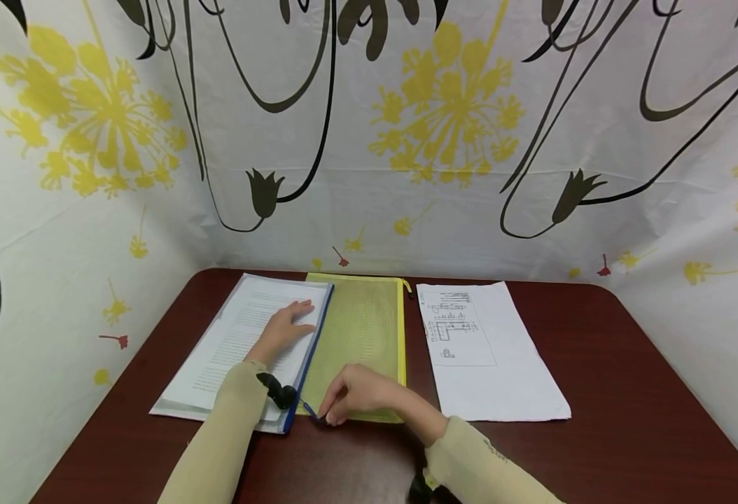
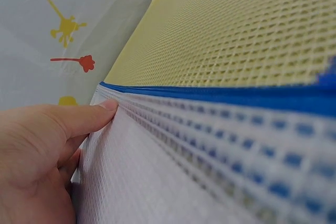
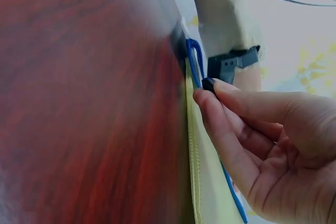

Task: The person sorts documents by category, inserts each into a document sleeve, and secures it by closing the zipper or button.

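Note:
A white mesh zip pouch (image 1: 243, 336) with a blue zipper edge (image 2: 220, 94) lies on the left of the table, printed sheets showing through it. My left hand (image 1: 283, 329) rests on the pouch, fingers reaching toward the blue edge; the left wrist view has the thumb (image 2: 92, 118) touching close beside that edge. At the pouch's near corner, my right hand (image 1: 359, 393) pinches the black end (image 3: 208, 84) of the blue cord zipper pull (image 3: 195, 56) between thumb and index finger. A yellow mesh zip pouch (image 1: 365, 322) lies flat beside the white one, partly under it.
To the right lies a white paper sheet (image 1: 495, 378) with a printed technical drawing. The dark red-brown table (image 1: 608, 378) stands against a patterned white curtain (image 1: 356, 140) at the back and sides. Black camera mounts (image 1: 277, 390) sit on both wrists.

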Motion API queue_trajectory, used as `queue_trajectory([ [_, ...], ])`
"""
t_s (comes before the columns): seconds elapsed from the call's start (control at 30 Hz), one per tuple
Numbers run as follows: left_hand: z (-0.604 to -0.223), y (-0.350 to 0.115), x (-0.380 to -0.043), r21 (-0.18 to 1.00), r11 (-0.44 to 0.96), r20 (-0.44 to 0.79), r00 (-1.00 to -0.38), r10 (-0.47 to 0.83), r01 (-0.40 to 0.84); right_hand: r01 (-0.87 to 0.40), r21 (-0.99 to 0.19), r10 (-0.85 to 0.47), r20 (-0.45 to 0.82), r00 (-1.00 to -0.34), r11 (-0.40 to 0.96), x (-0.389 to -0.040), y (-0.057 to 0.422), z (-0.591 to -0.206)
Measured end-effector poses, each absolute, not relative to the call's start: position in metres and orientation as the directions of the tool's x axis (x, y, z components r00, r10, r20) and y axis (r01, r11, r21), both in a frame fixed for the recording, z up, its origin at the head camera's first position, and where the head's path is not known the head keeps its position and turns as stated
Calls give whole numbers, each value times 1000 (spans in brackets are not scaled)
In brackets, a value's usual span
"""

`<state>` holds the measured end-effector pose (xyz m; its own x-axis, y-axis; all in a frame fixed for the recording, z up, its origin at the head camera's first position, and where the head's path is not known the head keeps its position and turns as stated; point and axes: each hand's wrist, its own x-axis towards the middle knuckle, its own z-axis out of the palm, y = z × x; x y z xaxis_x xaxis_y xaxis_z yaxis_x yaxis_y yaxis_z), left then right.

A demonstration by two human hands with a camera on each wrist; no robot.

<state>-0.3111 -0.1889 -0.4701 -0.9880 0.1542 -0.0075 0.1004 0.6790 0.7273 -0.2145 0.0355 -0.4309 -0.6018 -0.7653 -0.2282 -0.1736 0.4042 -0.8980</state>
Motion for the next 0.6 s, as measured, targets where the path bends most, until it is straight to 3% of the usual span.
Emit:
queue_trajectory([
  [0.6,-465,-187,-306,732,675,-16,-988,155,94,-84,-929,-836,-282,-470,360,-190,27,-431],
])
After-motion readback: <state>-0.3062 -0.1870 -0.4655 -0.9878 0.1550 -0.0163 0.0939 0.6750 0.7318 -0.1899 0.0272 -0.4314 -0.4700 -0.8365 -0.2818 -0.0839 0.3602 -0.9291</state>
